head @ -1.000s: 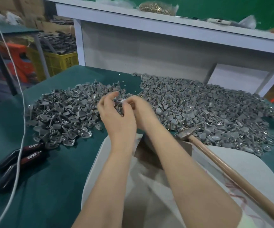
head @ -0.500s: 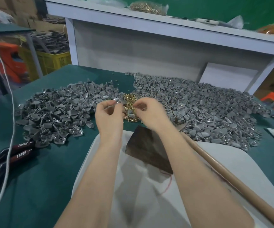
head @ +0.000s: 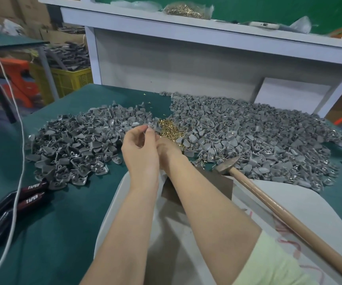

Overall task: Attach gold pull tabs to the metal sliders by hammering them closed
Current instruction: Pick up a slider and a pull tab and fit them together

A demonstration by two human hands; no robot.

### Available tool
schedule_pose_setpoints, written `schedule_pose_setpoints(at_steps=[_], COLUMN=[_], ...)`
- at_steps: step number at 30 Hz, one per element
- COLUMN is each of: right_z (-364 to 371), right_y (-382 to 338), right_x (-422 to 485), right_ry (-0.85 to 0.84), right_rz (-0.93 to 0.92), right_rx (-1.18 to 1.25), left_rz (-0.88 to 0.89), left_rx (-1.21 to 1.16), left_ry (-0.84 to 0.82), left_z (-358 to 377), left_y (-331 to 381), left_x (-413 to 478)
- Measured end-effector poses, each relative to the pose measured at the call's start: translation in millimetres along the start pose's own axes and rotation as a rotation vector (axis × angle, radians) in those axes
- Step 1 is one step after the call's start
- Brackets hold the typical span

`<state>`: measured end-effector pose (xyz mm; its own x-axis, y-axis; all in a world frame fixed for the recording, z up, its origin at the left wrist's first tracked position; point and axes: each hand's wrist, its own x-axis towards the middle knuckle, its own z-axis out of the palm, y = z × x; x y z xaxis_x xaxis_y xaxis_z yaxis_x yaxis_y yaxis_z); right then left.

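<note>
- The left hand (head: 139,149) is hovering above the near edge of the heaps, its thumb and forefinger pinching what looks like a single grey slider (head: 150,126) at the fingertips.
- The right hand (head: 168,148) is sitting just behind and to the right of the left one, mostly hidden by it. I cannot tell whether its fingers are grasping anything.
- The gold pull tabs (head: 169,130) are lying in a small heap just beyond both sets of fingertips, in the gap between the left pile of sliders (head: 73,145) and the right pile of sliders (head: 248,136).
- The right hand is nearer the tabs, so it is probably the one picking a tab to hook onto the pinched slider.
- The hammer (head: 226,164) is lying untouched on the right, its head close to the dark block (head: 215,185) and its wooden handle running back toward the person's right side, well placed for the right hand.
- The block is sitting on the white sheet (head: 186,233), partly under the right forearm, nearer the person than the heaps, so the joined piece will likely be brought back and down for striking.
- Black-handled pliers (head: 22,200) and a white cable (head: 20,161) are lying far left on the green table (head: 63,223).
</note>
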<state>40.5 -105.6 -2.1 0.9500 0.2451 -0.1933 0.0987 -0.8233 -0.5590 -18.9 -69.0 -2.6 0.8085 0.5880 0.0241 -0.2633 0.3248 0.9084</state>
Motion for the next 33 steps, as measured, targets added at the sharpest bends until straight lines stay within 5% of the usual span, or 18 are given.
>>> schedule_pose_setpoints(at_steps=[8,14,18,24,33], right_z=[-21,-65,-71,-51,-43], right_y=[18,70,103,112,111], right_x=[1,-58,-104,-115,-109], right_ry=[0.308,0.514,0.571,0.592,0.584], right_rz=[0.022,0.01,-0.051,-0.104,-0.089], right_rx=[-0.148,0.517,0.668,0.922,0.62], left_rz=[0.07,0.233,0.378,0.389,0.479], left_rx=[0.078,0.416,0.784,0.996,1.316], left_ry=[-0.116,-0.576,-0.752,-0.751,-0.688], left_z=[1,11,13,12,10], left_y=[2,-3,-11,-8,-16], left_x=[-4,-21,-36,-40,-38])
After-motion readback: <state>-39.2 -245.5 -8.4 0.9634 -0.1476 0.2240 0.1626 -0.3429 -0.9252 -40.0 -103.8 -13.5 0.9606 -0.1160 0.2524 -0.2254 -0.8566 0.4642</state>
